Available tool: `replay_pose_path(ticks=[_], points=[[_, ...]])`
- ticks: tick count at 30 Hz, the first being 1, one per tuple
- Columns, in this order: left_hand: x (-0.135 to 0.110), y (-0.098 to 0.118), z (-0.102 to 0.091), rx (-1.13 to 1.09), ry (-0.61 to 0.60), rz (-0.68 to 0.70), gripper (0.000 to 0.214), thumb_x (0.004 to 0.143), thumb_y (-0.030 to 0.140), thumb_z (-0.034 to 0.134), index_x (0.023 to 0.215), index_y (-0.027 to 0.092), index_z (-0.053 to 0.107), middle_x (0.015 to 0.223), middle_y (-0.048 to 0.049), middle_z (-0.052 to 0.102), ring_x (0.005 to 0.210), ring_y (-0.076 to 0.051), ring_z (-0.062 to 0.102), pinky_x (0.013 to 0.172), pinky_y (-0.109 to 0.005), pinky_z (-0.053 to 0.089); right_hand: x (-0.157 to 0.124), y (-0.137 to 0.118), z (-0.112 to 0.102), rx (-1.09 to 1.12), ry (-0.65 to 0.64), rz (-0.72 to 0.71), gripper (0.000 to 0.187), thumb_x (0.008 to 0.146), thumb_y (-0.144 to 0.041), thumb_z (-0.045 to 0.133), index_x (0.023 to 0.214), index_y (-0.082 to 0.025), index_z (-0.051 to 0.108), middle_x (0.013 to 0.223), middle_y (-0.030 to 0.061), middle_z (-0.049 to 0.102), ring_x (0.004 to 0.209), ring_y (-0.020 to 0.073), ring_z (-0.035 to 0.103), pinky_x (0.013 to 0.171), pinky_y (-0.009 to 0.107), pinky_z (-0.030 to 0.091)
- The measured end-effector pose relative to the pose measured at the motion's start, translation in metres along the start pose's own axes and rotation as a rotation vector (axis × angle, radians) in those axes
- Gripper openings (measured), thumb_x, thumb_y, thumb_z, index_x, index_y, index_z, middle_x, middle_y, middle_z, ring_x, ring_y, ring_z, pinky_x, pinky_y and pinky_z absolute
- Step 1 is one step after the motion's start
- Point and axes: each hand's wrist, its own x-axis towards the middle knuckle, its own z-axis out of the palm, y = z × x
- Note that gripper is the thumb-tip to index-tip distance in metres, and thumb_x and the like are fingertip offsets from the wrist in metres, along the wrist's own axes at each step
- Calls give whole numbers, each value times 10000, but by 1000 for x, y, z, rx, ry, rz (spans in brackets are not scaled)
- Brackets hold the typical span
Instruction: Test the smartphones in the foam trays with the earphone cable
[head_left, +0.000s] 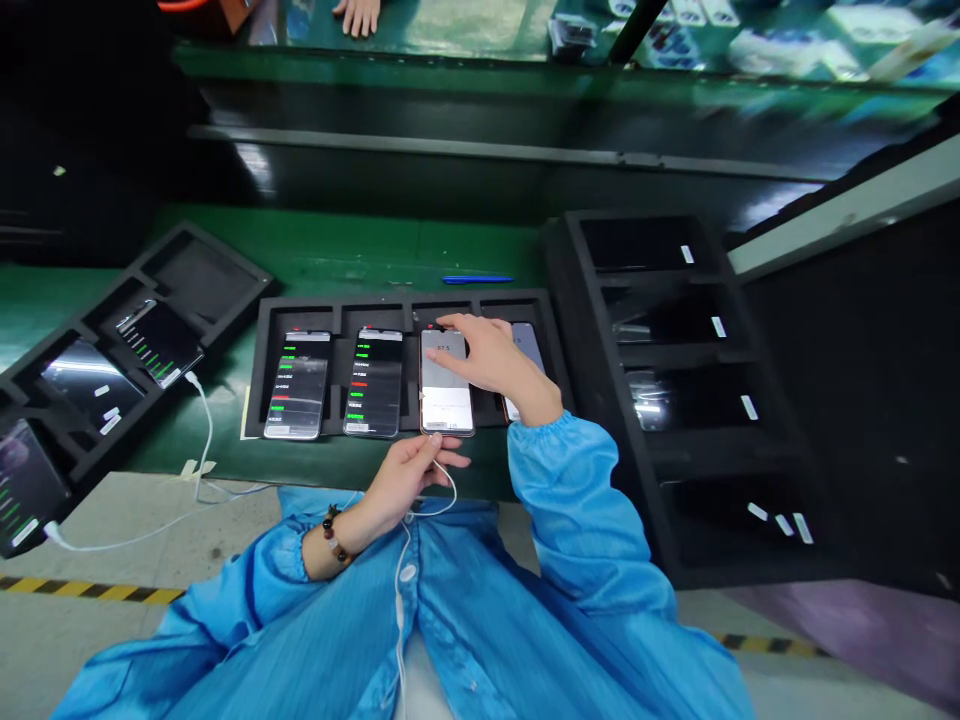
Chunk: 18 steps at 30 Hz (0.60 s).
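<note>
In a black foam tray [335,345], several smartphones lie in a row of compartments. My left hand [409,470] pinches the end of a white earphone cable [400,600] at the bottom edge of the third phone [446,395], whose screen is lit white and grey. Whether the plug is inserted is hidden by the fingers. My right hand [487,355] lies over that phone's upper part with fingers apart, holding nothing. It partly covers the fourth phone [529,345]. Left of these, the first phone [298,385] and second phone [373,383] show coloured text lists on dark screens.
A second foam tray [240,270] with phones stands angled at left, white charging cables [206,430] running from it. At right, a stacked foam tray [577,260] holds dark phones with white labels. A blue pen [478,280] lies behind the middle tray. Across the bench rests another person's hand [358,15].
</note>
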Motion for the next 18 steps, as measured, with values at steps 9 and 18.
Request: replay_pose_path(ticks=[9,18], points=[[-4,5,-6,-99,-79,-25,685,802,671,957,1115,72,844,1003,-193,844,789,-202,715,791,-331,572,0,9,-2,37,-42,12,476,1071,-470,645,1493,-248,647,1555,126,708,1483,356,614,1323,638,308],[-2,1,-8,-90,-111,-6,615,842,652,928,1065,87,839,1009,-192,840,778,-198,708,796,-339,574,-1,11,2,34,-24,9,461,1085,-471,599,1492,-259,646,1549,127,712,1470,347,633,1322,646,310]])
